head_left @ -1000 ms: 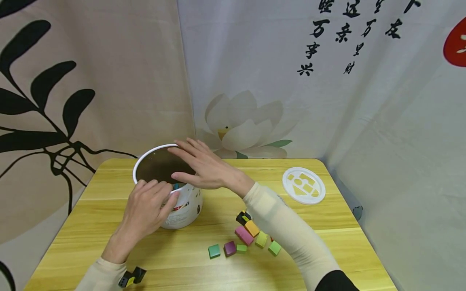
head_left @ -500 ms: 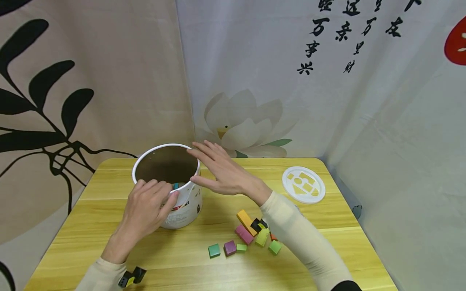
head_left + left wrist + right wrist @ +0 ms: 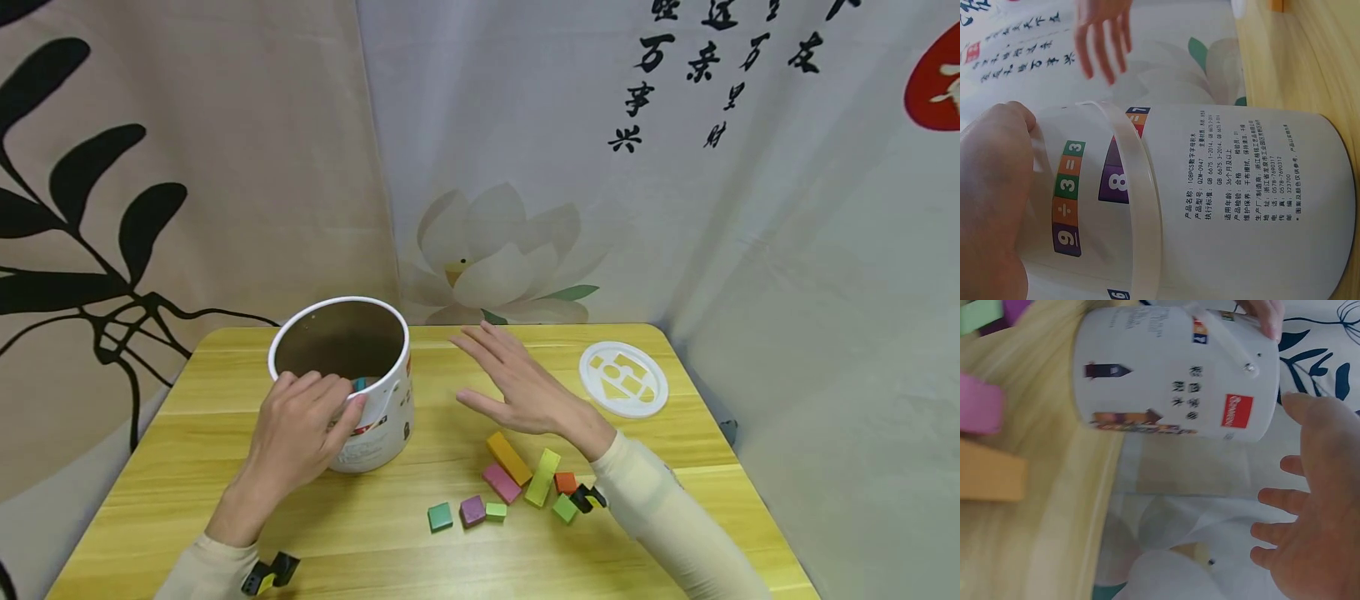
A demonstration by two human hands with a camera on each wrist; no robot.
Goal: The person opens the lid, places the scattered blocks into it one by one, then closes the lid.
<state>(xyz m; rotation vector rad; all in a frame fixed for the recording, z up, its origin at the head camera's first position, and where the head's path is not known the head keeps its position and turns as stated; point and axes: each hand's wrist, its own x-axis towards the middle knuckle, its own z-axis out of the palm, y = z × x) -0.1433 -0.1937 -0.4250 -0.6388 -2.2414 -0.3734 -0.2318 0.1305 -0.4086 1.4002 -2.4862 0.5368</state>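
Note:
A white printed bucket [image 3: 386, 421] stands upright without a lid at the left of the table. My left hand [image 3: 303, 425] grips its near rim, fingers bent over the edge and thumb outside. Printed number tiles and a white handle [image 3: 1141, 206] show on its side in the left wrist view. Something teal [image 3: 361, 384] is visible inside; the rest of the inside is mostly hidden. My right hand [image 3: 517, 387] hovers right of the bucket with fingers extended, holding nothing. Below it lie a yellow-orange block [image 3: 508, 458], a pink block [image 3: 502, 483] and a yellow-green block [image 3: 543, 479].
More blocks lie nearby: a red-orange one [image 3: 566, 482], a green one [image 3: 566, 508], a purple one [image 3: 472, 512], and a teal one [image 3: 440, 517]. A white disc with cut-out shapes [image 3: 637, 411] rests at the table's back right. Printed curtains [image 3: 487, 167] hang behind the wooden table [image 3: 360, 550].
My right hand has moved from over the bucket's mouth to the right and toward me, uncovering the rim. The left hand keeps its grip, and the bucket stays put.

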